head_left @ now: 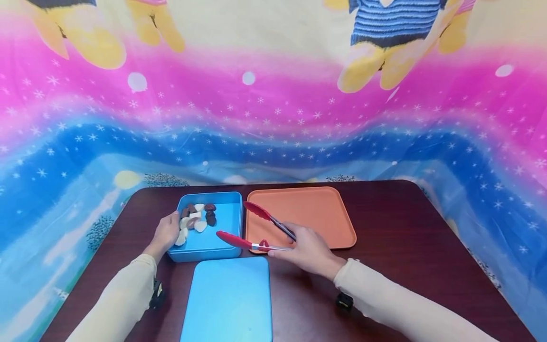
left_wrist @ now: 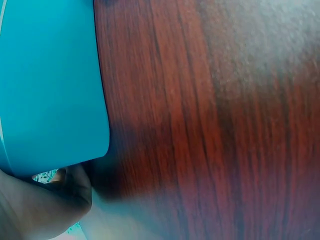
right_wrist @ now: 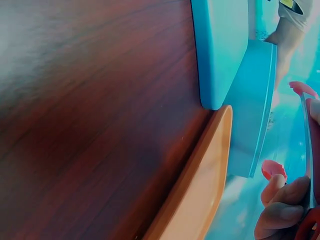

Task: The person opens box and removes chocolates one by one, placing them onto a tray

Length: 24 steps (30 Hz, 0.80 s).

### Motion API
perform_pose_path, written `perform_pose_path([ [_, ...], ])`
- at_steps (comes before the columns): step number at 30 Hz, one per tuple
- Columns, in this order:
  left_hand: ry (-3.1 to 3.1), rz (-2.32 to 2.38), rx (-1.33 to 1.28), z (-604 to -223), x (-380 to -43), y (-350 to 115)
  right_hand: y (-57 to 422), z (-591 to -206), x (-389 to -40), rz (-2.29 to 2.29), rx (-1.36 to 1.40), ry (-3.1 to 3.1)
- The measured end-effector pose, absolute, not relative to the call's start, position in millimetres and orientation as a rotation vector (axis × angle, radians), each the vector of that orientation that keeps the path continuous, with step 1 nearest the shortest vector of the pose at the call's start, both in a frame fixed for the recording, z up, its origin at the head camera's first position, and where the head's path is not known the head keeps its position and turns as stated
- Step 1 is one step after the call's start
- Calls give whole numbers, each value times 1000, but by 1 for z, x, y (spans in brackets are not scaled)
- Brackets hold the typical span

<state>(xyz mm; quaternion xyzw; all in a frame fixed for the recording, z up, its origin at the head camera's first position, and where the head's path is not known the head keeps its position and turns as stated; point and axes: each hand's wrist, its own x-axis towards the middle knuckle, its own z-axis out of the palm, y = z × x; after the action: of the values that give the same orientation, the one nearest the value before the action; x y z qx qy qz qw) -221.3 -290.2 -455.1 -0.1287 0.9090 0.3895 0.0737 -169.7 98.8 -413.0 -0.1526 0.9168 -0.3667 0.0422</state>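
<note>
In the head view my left hand (head_left: 165, 232) grips the left wall of a light blue box (head_left: 224, 223). Several small brown and white pieces (head_left: 201, 226), some heart-shaped and chocolate-like, lie grouped on the box's left side. My right hand (head_left: 312, 249) holds metal tongs with red tips (head_left: 232, 239), their arms spread and nothing between them. One red tip overlaps the box's front right part; the other is over the tray's left edge. In the left wrist view the fingers (left_wrist: 75, 185) of the left hand curl at the lower corner of the blue box (left_wrist: 50, 90).
An orange tray (head_left: 307, 209) stands right of the box on the dark wood table (head_left: 397, 237). A flat light blue lid (head_left: 231, 299) lies in front of the box, near me. A printed cloth (head_left: 273, 137) hangs behind the table and along its sides.
</note>
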Motion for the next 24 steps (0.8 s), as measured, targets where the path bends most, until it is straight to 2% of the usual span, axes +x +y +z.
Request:
perform_pose_path([
  [14,2782,1181,-417,-453,-217,-292,51,-404,-192,-1001,-618,2787],
  [24,2742,1163,-418,-455,-219,-290,22,-392,-207,-726,-684,2867],
])
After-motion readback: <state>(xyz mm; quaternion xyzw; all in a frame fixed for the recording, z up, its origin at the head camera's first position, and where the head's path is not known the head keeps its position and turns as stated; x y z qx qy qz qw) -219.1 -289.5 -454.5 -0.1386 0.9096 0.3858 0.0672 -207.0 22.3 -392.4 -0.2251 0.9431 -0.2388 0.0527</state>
